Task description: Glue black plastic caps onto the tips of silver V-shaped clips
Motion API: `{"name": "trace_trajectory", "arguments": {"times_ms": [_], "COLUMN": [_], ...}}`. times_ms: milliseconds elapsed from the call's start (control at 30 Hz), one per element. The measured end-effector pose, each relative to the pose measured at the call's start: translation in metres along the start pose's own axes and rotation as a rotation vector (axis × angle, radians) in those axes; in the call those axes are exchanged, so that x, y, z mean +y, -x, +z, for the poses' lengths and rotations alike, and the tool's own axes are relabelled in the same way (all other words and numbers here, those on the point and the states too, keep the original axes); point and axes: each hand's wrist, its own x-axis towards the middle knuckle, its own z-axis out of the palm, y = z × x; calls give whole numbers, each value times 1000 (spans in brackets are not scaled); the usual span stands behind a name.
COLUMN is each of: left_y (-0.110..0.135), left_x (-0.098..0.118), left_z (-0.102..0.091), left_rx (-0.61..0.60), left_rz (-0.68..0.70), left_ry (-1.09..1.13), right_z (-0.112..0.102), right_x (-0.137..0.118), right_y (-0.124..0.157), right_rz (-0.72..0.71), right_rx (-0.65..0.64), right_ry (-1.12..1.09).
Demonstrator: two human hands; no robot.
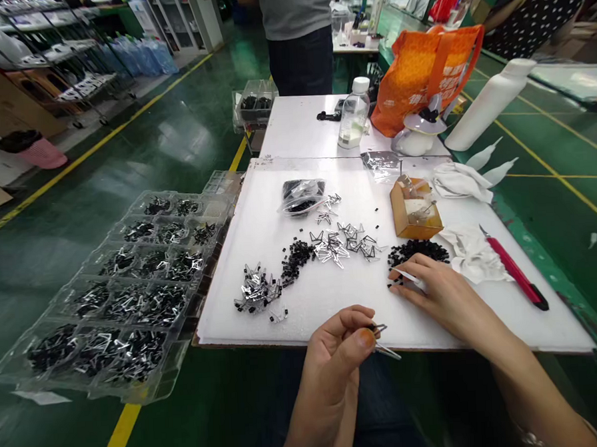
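My left hand (335, 358) is closed at the table's front edge, thumb and fingers pinching a small bent metal clip (388, 352) with a dark bit at the fingertips. My right hand (435, 293) is closed round a slim white pointed tool (410, 278), whose kind I cannot make out. Its fingertips are at the near side of a pile of tiny black pieces (417, 250). Left of the middle lie a second black pile (296, 260), loose V-shaped metal clips (332, 248), and a heap of clips with black ends (256, 289).
A yellow open box (416, 227), crumpled white tissue (473, 254) and a red cutter (516, 269) are at the right. A clear compartment tray (177, 383) full of parts stands left. Behind are a zip bag (302, 196), a bottle (353, 114), an orange bag (415, 77) and a standing person (296, 37).
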Motion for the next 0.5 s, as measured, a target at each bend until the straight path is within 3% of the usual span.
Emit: {"name": "trace_trajectory", "arguments": {"times_ms": [300, 500], "left_y": [6, 3], "left_x": [2, 2], "left_z": [7, 2], "left_rx": [6, 0], "left_rz": [-7, -94], "left_ry": [60, 106], "right_z": [6, 7], "right_x": [-10, -18], "right_y": [9, 37], "right_rz": [48, 196], "right_rx": [79, 294], "right_ry": [-52, -258]}}
